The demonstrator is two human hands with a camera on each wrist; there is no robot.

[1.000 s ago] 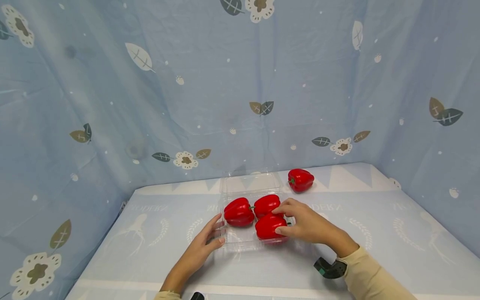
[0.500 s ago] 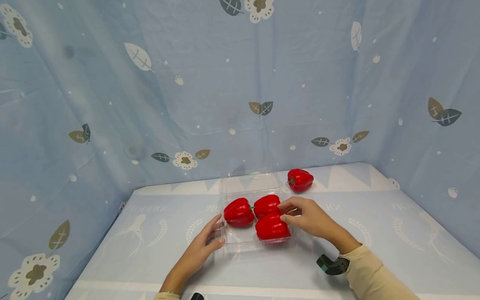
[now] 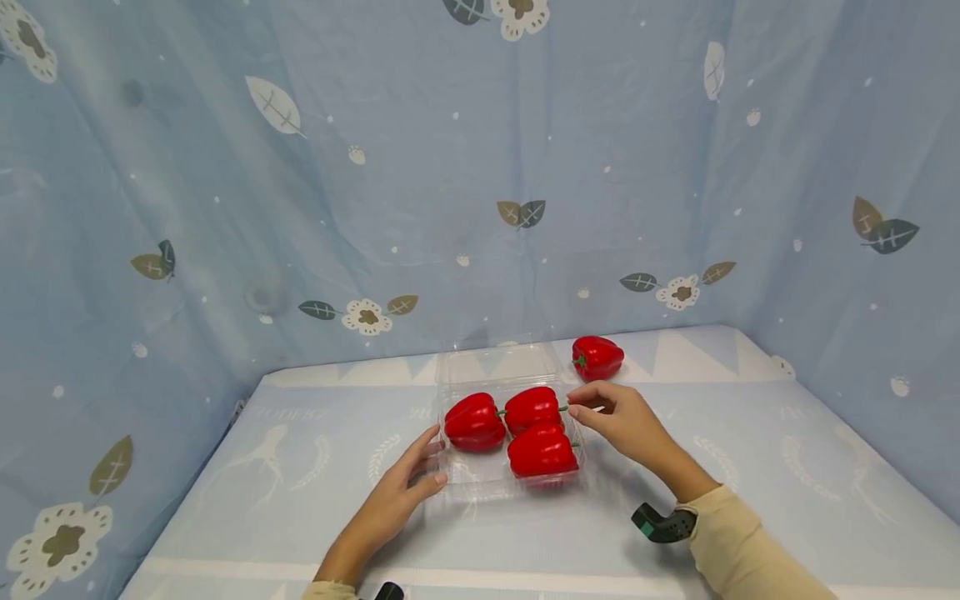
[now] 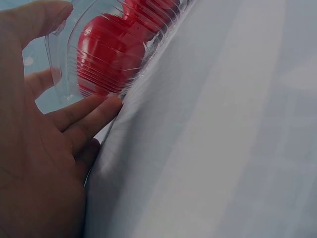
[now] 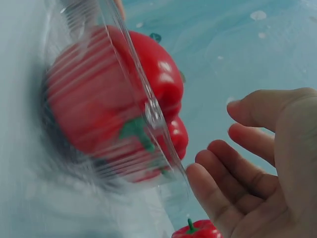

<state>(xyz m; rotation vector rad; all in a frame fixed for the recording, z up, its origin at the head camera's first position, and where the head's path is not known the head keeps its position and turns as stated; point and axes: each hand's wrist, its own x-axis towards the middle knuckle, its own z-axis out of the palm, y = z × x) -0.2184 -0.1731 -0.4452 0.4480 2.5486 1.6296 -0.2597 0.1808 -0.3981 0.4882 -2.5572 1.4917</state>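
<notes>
A: Blue tablecloth [image 3: 300, 517], clear clamshell tray [image 3: 480, 483] mid-table, three peppers inside. Loose pepper [image 3: 597, 357]?

B: Behind the right hand [image 3: 626, 421], fingers relaxed, empty, nearer. Left hand [image 3: 401, 492] rests straight-fingered on the tray's left wall.

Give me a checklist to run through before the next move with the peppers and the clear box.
1. Clear box steadied: left hand rests on its left edge. Ok.
2. Right hand free: fingers loose, holding nothing. Ok.
3. Three peppers sit inside the box. Ok.
4. Fourth pepper lies on the table behind the box, unobstructed. Ok.
5. Lid open, folded back. Ok.
6. Room in the box for a fourth. Cannot tell.
</notes>
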